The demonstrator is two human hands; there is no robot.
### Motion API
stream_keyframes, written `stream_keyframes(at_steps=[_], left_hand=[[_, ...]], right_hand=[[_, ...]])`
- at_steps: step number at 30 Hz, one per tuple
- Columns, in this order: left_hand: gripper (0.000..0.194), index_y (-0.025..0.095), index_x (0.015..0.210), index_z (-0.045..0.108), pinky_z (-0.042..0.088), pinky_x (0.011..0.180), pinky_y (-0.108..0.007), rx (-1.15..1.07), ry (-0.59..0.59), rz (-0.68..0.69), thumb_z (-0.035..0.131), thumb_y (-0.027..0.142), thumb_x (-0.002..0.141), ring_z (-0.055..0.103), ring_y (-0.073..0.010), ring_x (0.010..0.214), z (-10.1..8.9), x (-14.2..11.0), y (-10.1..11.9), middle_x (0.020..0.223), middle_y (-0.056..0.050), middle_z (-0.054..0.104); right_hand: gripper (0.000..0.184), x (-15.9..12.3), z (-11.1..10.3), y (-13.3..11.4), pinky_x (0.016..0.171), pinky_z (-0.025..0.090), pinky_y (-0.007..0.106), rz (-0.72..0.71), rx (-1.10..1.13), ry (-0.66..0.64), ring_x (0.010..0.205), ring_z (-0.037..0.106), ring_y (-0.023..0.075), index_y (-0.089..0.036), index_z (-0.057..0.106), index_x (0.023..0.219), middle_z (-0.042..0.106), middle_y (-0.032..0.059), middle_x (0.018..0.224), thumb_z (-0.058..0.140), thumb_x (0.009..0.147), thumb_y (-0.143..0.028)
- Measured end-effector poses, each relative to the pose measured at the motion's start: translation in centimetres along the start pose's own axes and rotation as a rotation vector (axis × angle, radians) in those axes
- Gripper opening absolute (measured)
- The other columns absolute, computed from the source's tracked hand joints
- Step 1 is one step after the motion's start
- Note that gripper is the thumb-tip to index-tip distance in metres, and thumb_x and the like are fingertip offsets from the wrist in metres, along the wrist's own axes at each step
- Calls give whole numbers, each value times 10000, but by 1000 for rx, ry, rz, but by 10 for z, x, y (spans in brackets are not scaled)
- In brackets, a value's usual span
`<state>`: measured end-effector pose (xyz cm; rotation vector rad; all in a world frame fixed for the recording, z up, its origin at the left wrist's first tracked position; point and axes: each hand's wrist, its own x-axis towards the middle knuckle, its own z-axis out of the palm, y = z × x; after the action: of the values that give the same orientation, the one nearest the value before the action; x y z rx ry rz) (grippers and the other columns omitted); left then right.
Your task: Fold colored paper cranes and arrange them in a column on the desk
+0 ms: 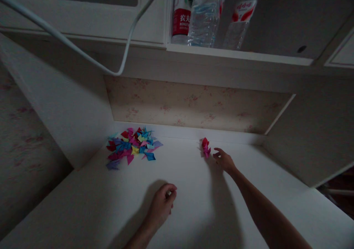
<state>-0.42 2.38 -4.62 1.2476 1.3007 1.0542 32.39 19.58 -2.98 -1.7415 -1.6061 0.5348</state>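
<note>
At the back left of the white desk lies a heap of small origami pieces in blue, pink, red, purple and yellow. Two more stand apart toward the back right, a red origami piece behind a magenta one. My right hand is just to the right of this pair, its thumb and fingers apart and nothing visible between them. Nearer to me, over the middle of the desk, my left hand is closed, thumb and forefinger curled together. No object shows in it.
A white cable loops down at the upper left. Above the desk, a shelf holds a red-labelled bottle and clear plastic bottles. Side panels and a flowered back wall enclose the desk.
</note>
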Motion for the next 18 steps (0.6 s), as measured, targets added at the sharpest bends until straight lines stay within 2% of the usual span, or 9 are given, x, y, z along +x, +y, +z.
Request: stream_keyframes(at_steps=[3,7,12,15,18], left_hand=[[244,153,913,623,344,353,-167,2,-6,9,533,338,781,477,-83,475,-1,-1,1,698,13,556],[256,145,923,618,348,351,-169,44,-1,31,515,326,774,484,-88,467,-1,-3,3,640,30,527],[280,147,964,609,385,369,-177,111,30,42,477,332,802,497,-94,439,-3,-3,3,569,52,502],[284,148,995,608,394,370,-183,203,87,51,462,318,821,529,-105,448,-15,5,4,601,32,549],[259,158,997,619,433,422,-200,354,183,88,464,290,837,597,-125,539,-41,22,8,744,-20,632]], right_hand=[[425,-32,0,-9,542,460,273,44,114,62,488,578,131,-191,570,1160,689,51,874,552,785,-391],[459,-102,9,-30,498,446,257,65,266,130,504,560,127,-170,551,1143,673,76,919,486,833,-503],[404,-184,37,-65,488,415,241,97,593,46,497,515,116,-170,613,981,656,36,804,597,786,-523],[368,-208,51,-77,504,406,241,54,594,-66,532,524,134,-161,655,896,646,29,715,617,778,-507],[338,-212,57,-78,555,415,248,1,512,-136,614,553,158,-156,678,847,648,39,715,607,792,-483]])
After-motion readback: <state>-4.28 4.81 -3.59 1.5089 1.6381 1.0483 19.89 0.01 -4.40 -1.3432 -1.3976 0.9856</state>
